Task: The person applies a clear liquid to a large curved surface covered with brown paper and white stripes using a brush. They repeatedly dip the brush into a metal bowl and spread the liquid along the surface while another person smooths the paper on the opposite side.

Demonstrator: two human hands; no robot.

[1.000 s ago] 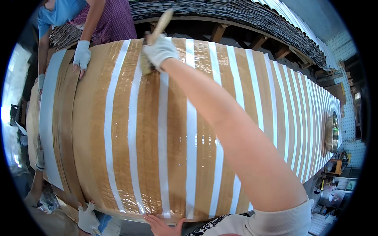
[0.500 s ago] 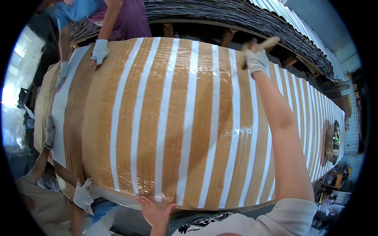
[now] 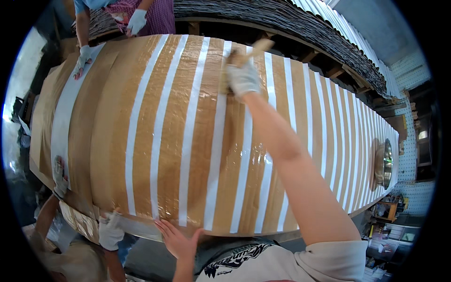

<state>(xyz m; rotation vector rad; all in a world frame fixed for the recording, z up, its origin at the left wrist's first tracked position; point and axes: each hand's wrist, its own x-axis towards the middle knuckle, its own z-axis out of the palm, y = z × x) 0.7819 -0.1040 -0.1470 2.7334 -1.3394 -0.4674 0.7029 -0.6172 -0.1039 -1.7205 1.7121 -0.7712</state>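
Note:
My right hand, in a white glove, grips a wooden-handled brush over the far part of the long table. The brush head is partly hidden and smeared by motion. Beneath it lie overlapping brown paper sheets, whose pale edges form a row of white stripes. Much of the brown surface shines as if wet. At the near edge, my bare left hand rests with its fingers spread, fingertips on the paper's border.
A metal bowl stands at the table's right end. At far left, one co-worker's gloved hand touches a pale strip; another's gloved hands are at the near left edge. Behind the table runs a stack of dark, wavy sheets.
My right hand has swept left with the brush across the stripes. The far co-worker's right-hand glove has lifted off the paper. The whole view has shifted slightly. My left hand stays at the near edge.

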